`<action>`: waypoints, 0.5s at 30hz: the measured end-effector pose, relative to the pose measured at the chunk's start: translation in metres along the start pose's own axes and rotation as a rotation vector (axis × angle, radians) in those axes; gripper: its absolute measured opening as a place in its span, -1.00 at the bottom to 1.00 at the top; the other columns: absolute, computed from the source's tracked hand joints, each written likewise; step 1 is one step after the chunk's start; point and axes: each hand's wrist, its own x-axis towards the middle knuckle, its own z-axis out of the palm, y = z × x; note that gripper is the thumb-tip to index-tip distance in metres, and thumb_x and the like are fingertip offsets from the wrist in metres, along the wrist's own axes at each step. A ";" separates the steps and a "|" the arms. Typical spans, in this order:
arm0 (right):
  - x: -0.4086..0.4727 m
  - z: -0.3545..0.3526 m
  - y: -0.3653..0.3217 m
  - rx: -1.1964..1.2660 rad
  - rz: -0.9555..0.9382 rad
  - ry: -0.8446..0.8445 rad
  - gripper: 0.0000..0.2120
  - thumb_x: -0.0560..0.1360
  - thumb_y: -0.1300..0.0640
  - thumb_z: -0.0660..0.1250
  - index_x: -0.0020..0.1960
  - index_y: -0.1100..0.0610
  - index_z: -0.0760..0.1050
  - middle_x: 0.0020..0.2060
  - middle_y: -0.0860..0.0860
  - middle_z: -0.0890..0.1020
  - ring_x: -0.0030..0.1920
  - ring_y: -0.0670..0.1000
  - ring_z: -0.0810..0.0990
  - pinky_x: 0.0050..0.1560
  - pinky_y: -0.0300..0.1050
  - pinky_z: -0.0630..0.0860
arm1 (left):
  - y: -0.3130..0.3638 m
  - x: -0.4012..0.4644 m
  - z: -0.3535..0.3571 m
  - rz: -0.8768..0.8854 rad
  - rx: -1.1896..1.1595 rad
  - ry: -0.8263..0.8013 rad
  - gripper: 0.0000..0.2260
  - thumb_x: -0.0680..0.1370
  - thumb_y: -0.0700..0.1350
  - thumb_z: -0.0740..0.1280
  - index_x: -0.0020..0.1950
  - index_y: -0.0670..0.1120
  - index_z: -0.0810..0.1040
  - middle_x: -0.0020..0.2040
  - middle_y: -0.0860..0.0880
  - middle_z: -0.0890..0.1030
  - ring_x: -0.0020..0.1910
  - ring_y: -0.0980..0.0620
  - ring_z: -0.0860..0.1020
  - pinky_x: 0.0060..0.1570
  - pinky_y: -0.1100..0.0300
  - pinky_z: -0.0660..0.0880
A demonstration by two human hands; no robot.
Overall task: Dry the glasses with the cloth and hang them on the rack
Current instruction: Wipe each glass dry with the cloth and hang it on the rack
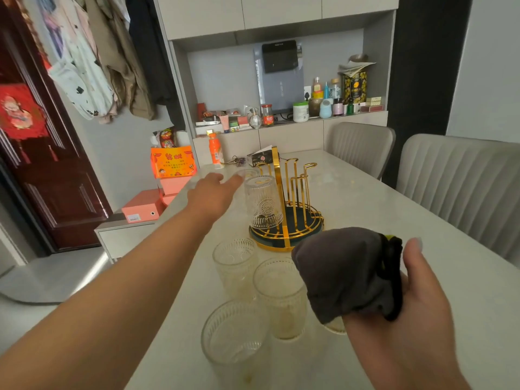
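**One glass hung on the rack, three left on the worktop**

A pale worktop [394, 209] is seen with two grey chairs [455, 181] behind it. A gold rack [289, 209] stands on it, and one glass [263, 202] is hung upside down on a prong. Three upright glasses [278, 296] are grouped just in front of the rack. A dark cloth [343, 274] is bunched and gripped in the right hand [405, 313]. The left hand [213, 192] is stretched out flat and open beside the hung glass, with nothing held.
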 end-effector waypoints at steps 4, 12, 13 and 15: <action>-0.020 0.006 -0.006 -0.061 0.092 0.040 -0.23 0.17 -0.21 0.32 0.26 0.22 0.52 0.16 0.19 0.63 0.18 0.15 0.61 0.13 0.15 0.48 | -0.010 -0.064 -0.012 0.024 -0.123 -0.035 -0.43 0.53 0.28 0.24 0.46 0.02 0.36 0.42 -0.01 0.42 0.43 -0.10 0.31 0.40 -0.13 0.27; -0.062 0.009 -0.017 -0.102 0.175 0.044 -0.29 0.15 -0.23 0.34 0.16 0.19 0.60 0.12 0.17 0.66 0.15 0.13 0.63 0.06 -0.01 0.53 | -0.048 -0.186 -0.033 0.071 -0.321 -0.148 -0.44 0.36 0.37 0.38 0.29 0.21 0.41 0.22 0.14 0.49 0.26 0.09 0.43 0.13 0.14 0.32; -0.067 0.010 -0.018 -0.104 0.186 0.045 -0.30 0.16 -0.24 0.33 0.15 0.19 0.61 0.10 0.17 0.66 0.12 0.12 0.64 0.02 -0.04 0.56 | -0.055 -0.198 -0.035 0.055 -0.350 -0.148 -0.41 0.32 0.39 0.39 0.28 0.22 0.39 0.21 0.16 0.49 0.27 0.10 0.44 0.13 0.14 0.33; -0.077 0.008 -0.017 -0.126 0.204 0.062 -0.34 0.27 -0.26 0.26 0.15 0.19 0.61 0.05 0.15 0.67 -0.01 0.08 0.67 -0.16 -0.14 0.62 | -0.068 -0.217 -0.035 0.040 -0.385 -0.127 -0.20 0.18 0.41 0.46 0.34 0.18 0.34 0.23 0.16 0.50 0.26 0.13 0.45 0.16 0.12 0.37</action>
